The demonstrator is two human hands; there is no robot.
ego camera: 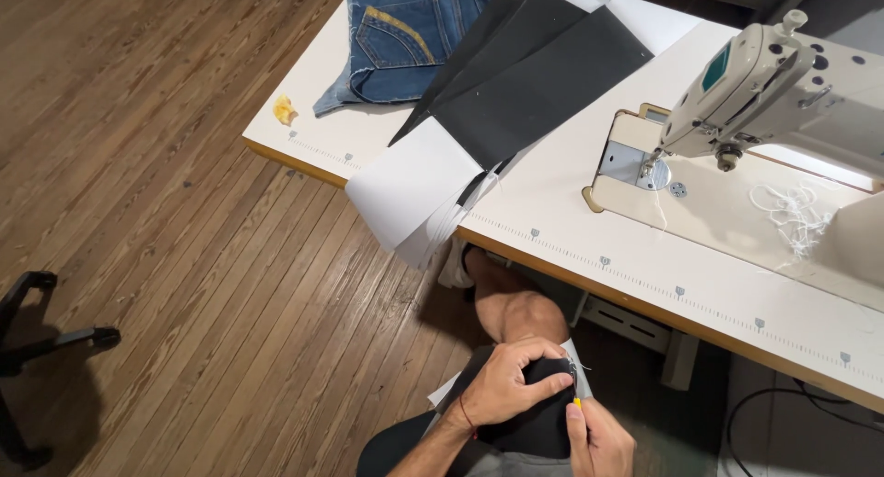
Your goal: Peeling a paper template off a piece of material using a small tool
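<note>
A piece of black fabric (534, 413) is held in the lap, low in the view and just below the bare knee (520, 311), well apart from the table. It is gripped by the left hand (506, 385), whose fingers are curled over its top and pressed down on it. A small tool with a yellow handle (577, 402) is pinched in the right hand (599, 440) — its thumb lies along the handle — and the metal tip is set against the fabric's edge, just beside the left fingertips. A red cord is worn on the left wrist. A strip of white is seen along the fabric's edge, though what it is cannot be told. Above, a long white table (552, 238) with a wooden edge and a printed ruler is crossed by the view. On it a pale sewing machine (783, 81) is mounted at the right, with loose white thread (792, 210) lying on its bed. Large black sheets (534, 81) backed by white ones (414, 182) are fanned over the middle of the table, their lower corner hanging past the front edge. Folded denim (405, 35) is laid at the far end, touching the sheets, and a small yellow scrap (284, 110) is left near the table corner. The floor is of dark wooden boards — a black chair base (37, 348) stands at the left.
</note>
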